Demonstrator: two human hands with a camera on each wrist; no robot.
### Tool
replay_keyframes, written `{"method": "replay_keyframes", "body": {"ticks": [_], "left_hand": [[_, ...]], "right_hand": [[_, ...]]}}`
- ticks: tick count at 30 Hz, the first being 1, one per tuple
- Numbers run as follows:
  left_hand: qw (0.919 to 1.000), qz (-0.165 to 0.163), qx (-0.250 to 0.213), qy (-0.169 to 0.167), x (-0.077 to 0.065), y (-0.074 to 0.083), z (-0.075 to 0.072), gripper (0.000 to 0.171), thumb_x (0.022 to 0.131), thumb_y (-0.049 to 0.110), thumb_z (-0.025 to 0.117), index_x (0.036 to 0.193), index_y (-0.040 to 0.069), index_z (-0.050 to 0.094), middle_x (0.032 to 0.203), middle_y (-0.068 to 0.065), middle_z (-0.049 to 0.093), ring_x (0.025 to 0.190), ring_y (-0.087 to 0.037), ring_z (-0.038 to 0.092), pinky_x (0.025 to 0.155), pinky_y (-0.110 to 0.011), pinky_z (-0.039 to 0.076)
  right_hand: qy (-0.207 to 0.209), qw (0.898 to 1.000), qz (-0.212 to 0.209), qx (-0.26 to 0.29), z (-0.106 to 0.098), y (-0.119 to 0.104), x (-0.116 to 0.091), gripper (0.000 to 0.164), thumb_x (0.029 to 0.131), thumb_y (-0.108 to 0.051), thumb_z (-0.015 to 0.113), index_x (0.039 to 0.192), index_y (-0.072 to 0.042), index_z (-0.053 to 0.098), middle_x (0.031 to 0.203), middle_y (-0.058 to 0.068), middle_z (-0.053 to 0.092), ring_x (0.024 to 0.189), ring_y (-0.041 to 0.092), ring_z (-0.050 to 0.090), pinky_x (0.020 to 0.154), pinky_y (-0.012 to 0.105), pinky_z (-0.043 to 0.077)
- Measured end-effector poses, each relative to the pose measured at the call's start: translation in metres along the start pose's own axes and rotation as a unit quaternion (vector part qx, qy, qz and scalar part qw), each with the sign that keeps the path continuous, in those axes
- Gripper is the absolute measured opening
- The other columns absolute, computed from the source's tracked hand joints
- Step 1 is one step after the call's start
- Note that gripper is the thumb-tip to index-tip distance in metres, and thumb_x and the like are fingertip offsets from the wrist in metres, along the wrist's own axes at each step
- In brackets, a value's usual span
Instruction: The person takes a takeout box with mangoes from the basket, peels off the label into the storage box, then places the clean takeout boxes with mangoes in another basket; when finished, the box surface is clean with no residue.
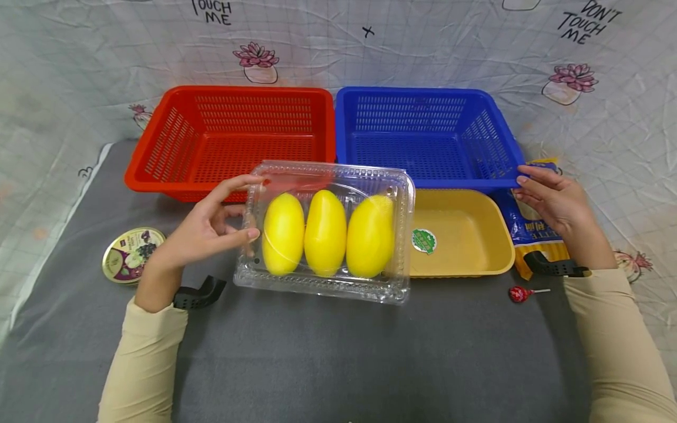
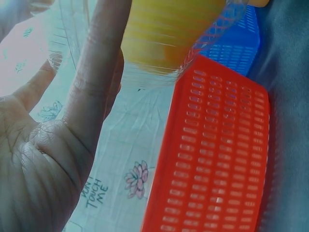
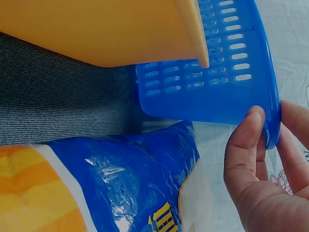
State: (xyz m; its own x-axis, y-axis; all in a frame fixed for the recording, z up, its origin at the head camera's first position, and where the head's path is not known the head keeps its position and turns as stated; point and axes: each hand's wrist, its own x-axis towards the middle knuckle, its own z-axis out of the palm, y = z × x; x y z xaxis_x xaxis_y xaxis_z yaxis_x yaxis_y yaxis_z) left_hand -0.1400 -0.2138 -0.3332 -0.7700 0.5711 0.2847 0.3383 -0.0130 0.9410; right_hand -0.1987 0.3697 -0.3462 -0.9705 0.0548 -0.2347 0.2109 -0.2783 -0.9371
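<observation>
My left hand (image 1: 203,226) grips the left side of a clear plastic clamshell box (image 1: 322,289), thumb in front and fingers behind. Three yellow mangoes (image 1: 325,235) lie side by side inside it. The box is held up in front of the baskets, overlapping the red basket's (image 1: 248,91) near right corner and a yellow tray (image 1: 465,235) in the head view. On the right, my right hand (image 1: 555,202) pinches the near right corner of the blue basket (image 1: 471,183). In the right wrist view, thumb and fingers lie on either side of its rim (image 3: 273,101).
A blue and orange packet (image 1: 534,229) lies below my right hand, with a red lollipop (image 1: 519,294) just in front. To the left sits a round tin (image 1: 132,255) with fruit on its label. A printed cloth (image 1: 423,47) hangs behind both baskets.
</observation>
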Motion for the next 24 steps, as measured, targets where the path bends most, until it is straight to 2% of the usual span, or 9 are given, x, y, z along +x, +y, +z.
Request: {"method": "replay_keyframes", "body": {"ticks": [11, 18, 24], "left_hand": [[0.9997, 0.007, -0.012, 0.018, 0.015, -0.007, 0.006, 0.074, 0.084, -0.014, 0.065, 0.148, 0.012, 0.036, 0.148, -0.011, 0.031, 0.081, -0.026, 0.063, 0.052, -0.039, 0.057], [0.9991, 0.006, -0.014, 0.04, 0.025, -0.01, 0.011, 0.073, 0.084, -0.012, 0.066, 0.146, 0.015, 0.039, 0.147, -0.01, 0.032, 0.083, -0.026, 0.061, 0.053, -0.038, 0.057], [0.9985, 0.023, -0.035, 0.036, 0.036, -0.011, 0.017, 0.071, 0.085, -0.009, 0.066, 0.146, 0.014, 0.038, 0.146, -0.016, 0.029, 0.083, -0.029, 0.062, 0.054, -0.04, 0.058]], "right_hand": [[0.001, 1.0, 0.005, 0.001, 0.001, -0.001, -0.001, 0.022, 0.087, 0.0, 0.067, 0.104, -0.01, 0.078, 0.082, 0.004, 0.073, 0.069, 0.016, 0.07, 0.066, 0.024, 0.058], [0.0, 1.0, 0.003, 0.0, 0.001, -0.001, 0.0, 0.021, 0.088, -0.001, 0.067, 0.104, -0.01, 0.078, 0.08, 0.005, 0.073, 0.068, 0.016, 0.07, 0.066, 0.024, 0.058], [0.005, 1.0, 0.005, -0.001, 0.001, 0.0, 0.0, 0.021, 0.088, -0.001, 0.068, 0.103, -0.011, 0.078, 0.08, 0.005, 0.073, 0.068, 0.016, 0.07, 0.065, 0.024, 0.058]]}}
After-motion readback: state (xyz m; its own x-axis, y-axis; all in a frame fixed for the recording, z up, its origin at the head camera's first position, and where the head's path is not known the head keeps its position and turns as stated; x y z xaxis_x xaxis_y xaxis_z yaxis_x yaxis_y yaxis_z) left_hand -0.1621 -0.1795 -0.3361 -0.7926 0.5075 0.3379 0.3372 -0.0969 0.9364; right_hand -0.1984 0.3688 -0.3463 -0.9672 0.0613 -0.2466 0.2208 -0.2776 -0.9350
